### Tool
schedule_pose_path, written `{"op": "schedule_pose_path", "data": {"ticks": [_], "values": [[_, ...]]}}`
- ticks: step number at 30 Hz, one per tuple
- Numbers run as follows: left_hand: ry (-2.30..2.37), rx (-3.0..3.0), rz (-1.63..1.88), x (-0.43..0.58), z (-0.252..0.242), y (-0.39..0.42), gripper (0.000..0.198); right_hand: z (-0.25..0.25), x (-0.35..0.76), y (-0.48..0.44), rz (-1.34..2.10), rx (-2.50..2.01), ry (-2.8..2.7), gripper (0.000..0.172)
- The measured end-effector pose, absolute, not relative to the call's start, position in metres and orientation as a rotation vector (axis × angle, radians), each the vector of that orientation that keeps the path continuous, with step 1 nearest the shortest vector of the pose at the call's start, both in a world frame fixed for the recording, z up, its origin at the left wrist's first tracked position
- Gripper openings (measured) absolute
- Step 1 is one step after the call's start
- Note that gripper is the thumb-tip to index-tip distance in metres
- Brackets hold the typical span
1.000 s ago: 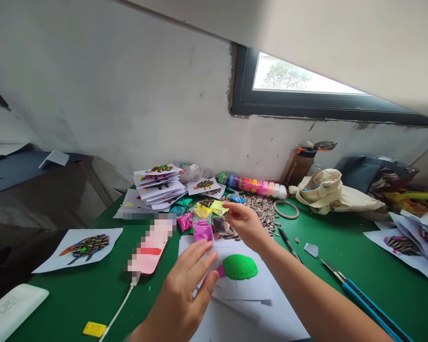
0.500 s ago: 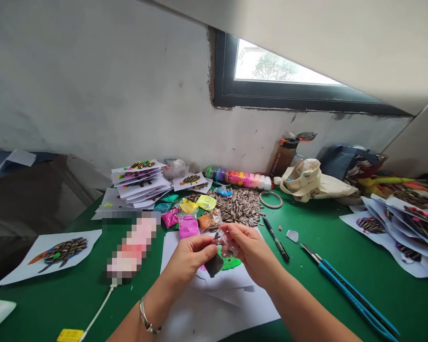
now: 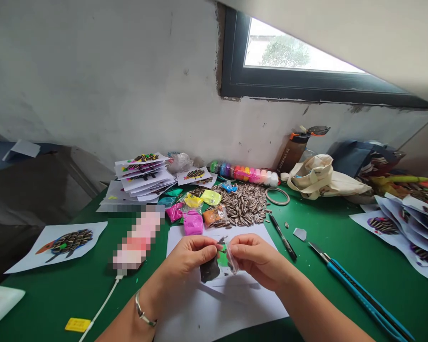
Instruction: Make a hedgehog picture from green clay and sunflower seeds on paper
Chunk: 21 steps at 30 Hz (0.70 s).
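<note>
Above the white paper point(image 3: 192, 311), my left hand point(image 3: 188, 259) pinches a flat black lump of modelling clay point(image 3: 210, 270). My right hand point(image 3: 260, 259) has its fingers closed on a clear plastic wrapper point(image 3: 232, 264), which carries a few dark specks. The wrapper and the lump are close together, with small dark bits at my left fingertips. Behind them, bright green clay point(image 3: 222, 258) shows on the paper, partly hidden by my hands. Packets of coloured clay, one magenta point(image 3: 193, 223) and one orange point(image 3: 214, 216), lie just beyond the paper.
Sunflower seeds point(image 3: 248, 204) are heaped at the back, beside a roll of tape point(image 3: 277, 196). A black pen point(image 3: 283, 236) and a blue utility knife point(image 3: 364, 289), blade out, lie to the right. Stacked seed pictures point(image 3: 144, 178) stand back left; a pixelated pink object point(image 3: 137, 242) lies nearer.
My hands have come down and slightly apart. The wrapper now sits to the right of the black clay, more separate from it. The whole view has shifted a little.
</note>
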<state>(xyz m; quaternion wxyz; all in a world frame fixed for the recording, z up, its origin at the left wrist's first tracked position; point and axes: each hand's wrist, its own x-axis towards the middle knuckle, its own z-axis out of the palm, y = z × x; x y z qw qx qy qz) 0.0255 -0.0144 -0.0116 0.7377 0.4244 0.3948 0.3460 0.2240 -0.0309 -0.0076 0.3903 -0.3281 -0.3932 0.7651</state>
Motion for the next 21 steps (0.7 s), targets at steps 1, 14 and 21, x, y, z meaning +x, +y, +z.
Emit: {"op": "schedule_pose_path", "data": {"ticks": [1,14,21], "values": [[0.856,0.893,0.772,0.026,-0.009,-0.016,0.033,-0.007,0.223,-0.031,1.892,-0.873,-1.029,0.02],[0.887,0.874,0.761,0.027,-0.009,-0.014,0.035,-0.005,0.22,-0.037,1.802,-0.898,-1.15,0.013],[0.92,1.06,0.721,0.024,-0.009,-0.01,0.037,-0.002,0.211,-0.038,1.849,-0.904,-1.123,0.029]]}}
